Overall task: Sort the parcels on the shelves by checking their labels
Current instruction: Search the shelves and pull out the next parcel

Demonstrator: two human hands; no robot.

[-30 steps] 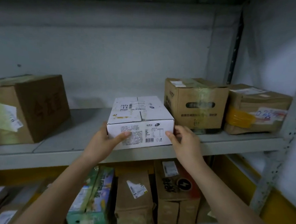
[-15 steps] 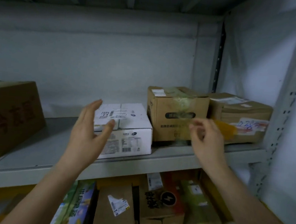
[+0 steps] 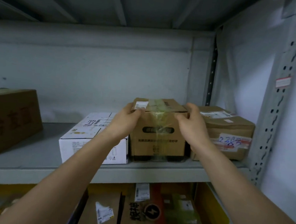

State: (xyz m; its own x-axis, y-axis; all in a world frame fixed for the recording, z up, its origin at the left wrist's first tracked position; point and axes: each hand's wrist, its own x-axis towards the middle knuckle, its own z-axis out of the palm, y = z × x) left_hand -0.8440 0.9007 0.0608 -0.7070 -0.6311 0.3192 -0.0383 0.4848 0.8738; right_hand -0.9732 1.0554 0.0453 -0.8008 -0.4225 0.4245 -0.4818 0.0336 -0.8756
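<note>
A taped brown cardboard parcel point(image 3: 159, 140) stands on the grey metal shelf point(image 3: 139, 172), with a small white label on its top left corner. My left hand point(image 3: 127, 119) grips its upper left corner, fingers curled over the top edge. My right hand point(image 3: 192, 122) grips the upper right corner the same way. A white box point(image 3: 86, 137) with printed labels lies just left of the parcel, partly behind my left forearm. A flatter brown parcel point(image 3: 229, 133) with a handwritten label sits against the brown parcel's right side.
A large brown box point(image 3: 11, 119) stands at the shelf's far left. The perforated upright post point(image 3: 277, 107) bounds the shelf on the right. Below, the lower shelf holds several cardboard parcels point(image 3: 141, 214) with labels. The shelf above hangs overhead.
Both hands let go of the white box, lifted away, and moved right onto the top corners of the taped brown parcel. The camera view shifted upward and rightward.
</note>
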